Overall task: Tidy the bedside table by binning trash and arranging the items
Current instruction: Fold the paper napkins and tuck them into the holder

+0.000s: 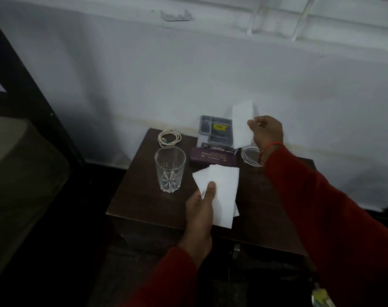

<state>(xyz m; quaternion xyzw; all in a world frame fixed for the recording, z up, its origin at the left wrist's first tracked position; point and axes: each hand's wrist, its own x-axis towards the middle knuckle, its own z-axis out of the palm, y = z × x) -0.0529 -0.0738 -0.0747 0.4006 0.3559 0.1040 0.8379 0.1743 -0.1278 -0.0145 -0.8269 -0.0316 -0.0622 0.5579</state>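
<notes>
The table (144, 202) was a dark wooden bedside unit standing against a pale wall (166, 74).

Left hand (200, 209): held over the front middle of the table, thumb (210, 189) pressed down on a small stack of white tissues (221, 191). The fingers lay beneath the sheets and could not be seen; the thumb position indicated a pinch grip. The stack overhung the table's front edge.

Right hand (267, 131): raised above the back right of the table, thumb and fingers pinching the right edge of a single tissue (242, 127). That sheet hung upright in the air, partly covering the organiser (213, 129) behind it. A red thread band (270, 147) sat on the wrist. Both arms wore red sleeves (321, 207).

Items on the table:
- A glass (170, 169), upright, at the left, just beside the left-hand stack but not touching it.
- A coiled white cable (169, 137) at the back left corner, behind the glass.
- A grey compartment organiser at the back, against the wall, bearing a yellow label (219, 127).
- A purple spectacle case (213, 157) with gold lettering, lying flat in front of the organiser and behind the stack.
- A clear glass dish (250, 155) at the back right, partly hidden by the right wrist.

A dark frame (22, 69) stood at the left of the view. Lighting was dim; finer detail could not be determined.
</notes>
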